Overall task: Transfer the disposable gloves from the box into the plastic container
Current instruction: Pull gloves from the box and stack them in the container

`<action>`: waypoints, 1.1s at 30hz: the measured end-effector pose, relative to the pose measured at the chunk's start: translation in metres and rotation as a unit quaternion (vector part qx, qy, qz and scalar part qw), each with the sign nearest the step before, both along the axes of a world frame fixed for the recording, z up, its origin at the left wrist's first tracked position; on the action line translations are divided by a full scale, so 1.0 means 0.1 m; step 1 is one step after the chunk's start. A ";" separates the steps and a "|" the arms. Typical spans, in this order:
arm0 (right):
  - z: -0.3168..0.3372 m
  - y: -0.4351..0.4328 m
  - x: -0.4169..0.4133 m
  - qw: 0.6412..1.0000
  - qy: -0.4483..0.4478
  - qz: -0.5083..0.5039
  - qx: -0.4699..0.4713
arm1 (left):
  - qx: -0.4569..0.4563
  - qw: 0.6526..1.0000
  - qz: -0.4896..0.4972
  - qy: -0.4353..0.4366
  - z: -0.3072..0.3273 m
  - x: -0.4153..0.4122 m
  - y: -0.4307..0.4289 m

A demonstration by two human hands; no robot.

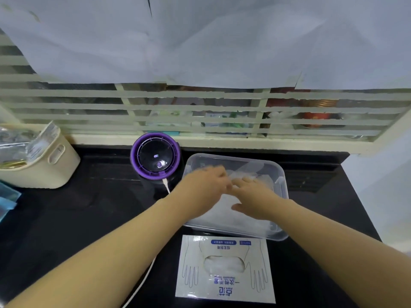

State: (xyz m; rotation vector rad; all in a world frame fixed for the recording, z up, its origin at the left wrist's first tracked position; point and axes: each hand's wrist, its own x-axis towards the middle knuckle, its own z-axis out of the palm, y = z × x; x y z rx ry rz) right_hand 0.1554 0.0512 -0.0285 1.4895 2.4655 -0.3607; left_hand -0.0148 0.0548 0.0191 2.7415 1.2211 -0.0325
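Both hands are over the clear plastic container (281, 174), which sits on the black counter (89, 218) toward the back right. Right hand (253, 197) lies palm down with its fingers straight and spread, resting flat on the pile of see-through gloves (250, 172) inside the container; nothing is pinched. Left hand (204, 187) is just beside it, over the container's left half and touching or nearly touching the right fingertips. It is motion-blurred, so I cannot tell whether its fingers hold anything. The gloves lie directly under both palms and spread toward the container's far wall. The flat glove box (224, 290) lies on the counter just in front of the container, on the person's side, print facing up, with leftover gloves (223, 264) showing through its oval slot and well clear of either hand. Left of the container is a round purple gadget (155, 156) with a white cable (165, 185) running toward the person; far left is a cream basket (44, 167).
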 end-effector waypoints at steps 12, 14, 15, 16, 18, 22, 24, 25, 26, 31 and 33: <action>0.00 -0.02 0.17 0.999 -0.025 -0.013 0.046 | -0.203 0.942 0.023 0.266 -0.55 0.26 0.21; -0.01 -0.02 0.20 0.995 -0.078 -0.007 0.058 | -0.208 0.939 0.036 0.271 -0.57 0.26 0.21; -0.02 -0.02 0.21 0.993 -0.104 -0.002 0.060 | -0.208 0.939 0.043 0.271 -0.58 0.27 0.21; -0.04 0.00 0.20 0.990 -0.129 0.002 0.055 | -0.207 0.939 0.048 0.272 -0.58 0.26 0.21; -0.06 0.05 0.16 0.985 -0.173 0.000 0.023 | -0.198 0.938 0.055 0.280 -0.62 0.25 0.22; -0.15 0.17 0.09 0.972 -0.232 -0.006 -0.039 | -0.171 0.933 0.065 0.311 -0.70 0.23 0.23; -0.24 0.20 0.07 0.965 -0.254 -0.006 -0.057 | -0.164 0.927 0.074 0.329 -0.75 0.23 0.22; -0.29 0.22 0.07 0.962 -0.267 -0.002 -0.061 | -0.159 0.925 0.078 0.336 -0.77 0.23 0.23; -0.34 0.23 0.07 0.959 -0.275 0.002 -0.063 | -0.155 0.924 0.081 0.341 -0.79 0.24 0.23; -0.32 0.27 0.08 0.951 -0.304 0.031 -0.054 | -0.143 0.918 0.086 0.360 -0.81 0.26 0.23; -0.18 0.22 0.10 0.954 -0.291 0.049 -0.053 | -0.145 0.915 0.090 0.366 -0.80 0.26 0.21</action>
